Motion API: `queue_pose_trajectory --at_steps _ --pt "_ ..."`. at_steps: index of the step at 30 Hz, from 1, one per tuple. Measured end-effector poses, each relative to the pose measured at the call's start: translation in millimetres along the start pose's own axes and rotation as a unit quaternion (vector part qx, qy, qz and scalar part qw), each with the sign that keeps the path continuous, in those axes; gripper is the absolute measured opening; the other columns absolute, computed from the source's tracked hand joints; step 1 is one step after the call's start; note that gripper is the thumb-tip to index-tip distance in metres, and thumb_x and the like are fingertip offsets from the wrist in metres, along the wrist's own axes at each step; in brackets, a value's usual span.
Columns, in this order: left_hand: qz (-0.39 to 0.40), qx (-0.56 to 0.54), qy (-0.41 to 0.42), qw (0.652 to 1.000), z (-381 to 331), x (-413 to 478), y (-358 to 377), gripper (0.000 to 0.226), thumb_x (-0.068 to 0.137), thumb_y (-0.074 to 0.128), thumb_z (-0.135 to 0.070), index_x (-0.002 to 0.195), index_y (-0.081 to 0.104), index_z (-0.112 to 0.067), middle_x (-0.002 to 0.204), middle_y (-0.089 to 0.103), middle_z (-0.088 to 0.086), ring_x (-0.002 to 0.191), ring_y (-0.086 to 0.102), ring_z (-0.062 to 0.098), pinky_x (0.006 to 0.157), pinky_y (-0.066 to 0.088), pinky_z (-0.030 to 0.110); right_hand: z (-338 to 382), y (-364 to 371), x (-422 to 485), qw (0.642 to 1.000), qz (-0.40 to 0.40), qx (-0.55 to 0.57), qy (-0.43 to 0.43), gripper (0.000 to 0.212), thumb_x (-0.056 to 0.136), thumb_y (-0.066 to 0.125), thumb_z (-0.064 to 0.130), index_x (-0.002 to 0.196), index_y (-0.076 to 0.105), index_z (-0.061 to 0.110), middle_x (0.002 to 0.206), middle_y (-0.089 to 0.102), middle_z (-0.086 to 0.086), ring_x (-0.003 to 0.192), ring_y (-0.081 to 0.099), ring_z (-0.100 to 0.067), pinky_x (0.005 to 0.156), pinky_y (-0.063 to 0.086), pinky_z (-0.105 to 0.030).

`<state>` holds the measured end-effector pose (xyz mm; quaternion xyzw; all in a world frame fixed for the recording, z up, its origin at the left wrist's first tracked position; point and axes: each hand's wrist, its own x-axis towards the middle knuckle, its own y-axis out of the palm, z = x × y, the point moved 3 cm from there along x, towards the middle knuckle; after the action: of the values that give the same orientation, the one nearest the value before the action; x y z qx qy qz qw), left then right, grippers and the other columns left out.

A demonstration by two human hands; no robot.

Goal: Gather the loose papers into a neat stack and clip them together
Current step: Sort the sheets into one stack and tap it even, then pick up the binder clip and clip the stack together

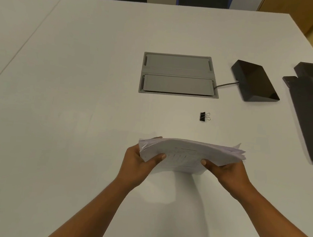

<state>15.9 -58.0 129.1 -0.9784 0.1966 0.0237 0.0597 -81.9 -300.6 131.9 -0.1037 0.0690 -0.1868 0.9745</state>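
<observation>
You've got the papers gathered, both hands closed on them – left hand, right hand – held above the bench, edges still ragged. Binder clip lies untouched just beyond; squaring & clipping left, approx halfway.

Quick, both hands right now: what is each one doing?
Left hand: closed on the left end of the paper stack.
Right hand: closed on the stack's right end.
The binder clip lies untouched on the table.

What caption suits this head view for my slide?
Both hands, left hand and right hand, hold the paper stack; binder clip waits beyond.
</observation>
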Motion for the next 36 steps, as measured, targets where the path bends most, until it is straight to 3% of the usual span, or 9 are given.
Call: queue_pose_trajectory --at_steps 3,7,10,16,20,24,26,30,36 --pt "0.009 -0.022 -0.002 1.000 -15 2 0 0.040 0.088 0.077 -0.017 0.096 0.075 -0.056 0.096 0.077 -0.026 0.092 0.072 -0.004 0.073 0.055 0.012 -2 1 0 1.000 0.011 0.009 0.009 0.042 0.073 0.077 0.030 0.100 0.066 0.060 0.103 0.073 0.023 0.097 0.067 0.002 0.074 0.054 -0.014" --pt "0.028 -0.053 -0.052 0.997 -24 7 -1 0.006 0.083 0.077 -0.036 0.087 0.081 -0.033 0.090 0.081 -0.005 0.083 0.078 0.015 0.072 0.065 0.035 -3 -1 1 0.998 0.029 0.037 0.048 0.031 0.070 0.078 0.036 0.097 0.073 0.050 0.102 0.077 0.014 0.094 0.073 -0.008 0.072 0.059 -0.022" --pt "0.030 -0.087 -0.065 0.994 -28 10 -4 0.027 0.077 0.074 -0.051 0.083 0.079 -0.025 0.087 0.081 0.003 0.078 0.079 0.024 0.065 0.065 0.036 -3 1 3 0.991 0.077 0.070 0.084 0.027 0.072 0.079 0.033 0.099 0.078 0.033 0.105 0.078 0.001 0.095 0.075 -0.022 0.075 0.061 -0.034" --pt "-0.004 -0.125 -0.072 0.990 -20 14 -6 0.014 0.088 0.066 -0.038 0.085 0.078 -0.029 0.085 0.080 0.003 0.075 0.078 0.026 0.065 0.065 0.041 -17 8 12 0.978 0.118 0.103 0.141 0.034 0.075 0.078 0.022 0.109 0.076 0.018 0.113 0.076 -0.009 0.103 0.072 -0.031 0.085 0.059 -0.045" --pt "-0.033 -0.121 -0.080 0.989 -10 22 -10 0.016 0.092 0.064 -0.030 0.089 0.080 -0.032 0.087 0.081 0.002 0.078 0.077 0.026 0.070 0.064 0.043 -29 4 34 0.953 0.219 0.109 0.180 0.053 0.082 0.076 0.036 0.128 0.065 0.013 0.128 0.068 -0.012 0.117 0.065 -0.031 0.093 0.055 -0.044" --pt "-0.046 -0.089 -0.082 0.992 7 37 -19 0.026 0.100 0.060 -0.019 0.096 0.080 -0.035 0.090 0.081 -0.001 0.082 0.077 0.024 0.068 0.063 0.035 -53 -27 87 0.936 0.060 0.170 0.303 0.061 0.092 0.048 0.055 0.129 0.059 0.008 0.124 0.066 -0.020 0.115 0.062 -0.038 0.103 0.047 -0.052" --pt "-0.040 -0.084 -0.063 0.994 13 47 -23 0.023 0.097 0.061 -0.023 0.101 0.080 -0.035 0.095 0.081 -0.004 0.086 0.077 0.020 0.065 0.060 0.027 -62 -42 122 0.945 -0.046 0.102 0.308 0.049 0.091 0.060 0.048 0.115 0.064 0.005 0.113 0.070 -0.020 0.103 0.069 -0.035 0.089 0.056 -0.044" --pt "-0.042 -0.082 -0.069 0.993 39 67 -29 0.025 0.092 0.061 -0.025 0.105 0.080 -0.035 0.102 0.081 -0.004 0.091 0.077 0.019 0.066 0.061 0.027 -78 -46 186 0.953 -0.087 -0.048 0.285 0.031 0.084 0.076 0.018 0.101 0.069 -0.006 0.092 0.072 -0.020 0.072 0.070 -0.022 0.060 0.060 -0.025" --pt "-0.055 -0.083 -0.078 0.992 69 77 -31 0.039 0.096 0.060 -0.002 0.099 0.082 -0.034 0.101 0.081 -0.003 0.092 0.077 0.017 0.068 0.061 0.025 -102 -30 240 0.934 -0.164 -0.129 0.291 0.031 0.077 0.081 0.028 0.075 0.069 0.000 0.069 0.071 -0.013 0.059 0.067 -0.025 0.080 0.061 -0.044"
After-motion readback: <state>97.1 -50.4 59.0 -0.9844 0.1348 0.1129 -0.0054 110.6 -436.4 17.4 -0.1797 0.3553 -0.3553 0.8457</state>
